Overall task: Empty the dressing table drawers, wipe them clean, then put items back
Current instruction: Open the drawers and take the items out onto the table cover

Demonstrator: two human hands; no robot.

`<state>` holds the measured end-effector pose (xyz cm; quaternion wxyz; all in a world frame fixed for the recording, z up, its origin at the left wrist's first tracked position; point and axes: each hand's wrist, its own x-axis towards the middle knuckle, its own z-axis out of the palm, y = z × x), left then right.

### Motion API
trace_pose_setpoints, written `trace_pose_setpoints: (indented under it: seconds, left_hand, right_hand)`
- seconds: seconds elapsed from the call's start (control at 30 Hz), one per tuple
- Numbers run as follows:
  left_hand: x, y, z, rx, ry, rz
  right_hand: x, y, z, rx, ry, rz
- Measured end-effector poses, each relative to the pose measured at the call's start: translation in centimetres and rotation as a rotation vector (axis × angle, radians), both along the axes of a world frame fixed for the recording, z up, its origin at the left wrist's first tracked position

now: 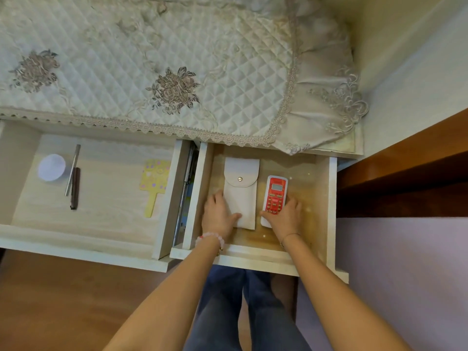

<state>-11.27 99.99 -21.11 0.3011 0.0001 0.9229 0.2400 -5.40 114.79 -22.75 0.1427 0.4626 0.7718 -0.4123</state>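
Note:
Two drawers of the dressing table stand pulled out. In the right drawer (326, 198) lie a white snap-button pouch (241, 188) and a red-and-white remote control (275, 193), side by side. My left hand (219, 215) grips the pouch's lower left edge, thumb laid over its front. My right hand (285, 217) holds the remote's lower end, thumb across the buttons. The left drawer (101, 236) holds a white round jar (52, 167), a silver pen (73, 169), a dark brown pencil (75, 188) and a yellow dotted hand mirror (153, 182).
A quilted cream cloth with lace edging (152, 72) covers the table top and hangs over the backs of the drawers. A metal drawer rail (186, 188) shows between the drawers. A dark wooden ledge (405, 173) and a wall lie to the right.

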Motion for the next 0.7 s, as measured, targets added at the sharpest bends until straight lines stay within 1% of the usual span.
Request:
trace_pose_setpoints:
  seconds: [0.1,0.23,0.37,0.53,0.7]
  left_hand:
    - [-0.3,0.1,-0.3,-0.006,-0.041,0.054]
    - [-0.5,0.3,-0.3,0.073,-0.11,0.173]
    - [-1.0,0.1,0.6,0.212,-0.18,0.292]
    - [-0.8,-0.5,2.0,0.323,-0.196,0.347]
    - [0.0,-1.3,4.1,0.455,-0.197,0.458]
  right_hand:
    - [-0.4,0.0,-0.3,0.001,-0.049,-0.029]
    - [-0.5,0.0,-0.3,-0.046,-0.036,-0.076]
    - [-0.3,0.4,0.7,-0.171,0.024,-0.095]
    - [0.3,1.1,2.2,-0.297,0.088,-0.128]
    - [1.5,1.3,4.5,-0.402,0.174,-0.186]
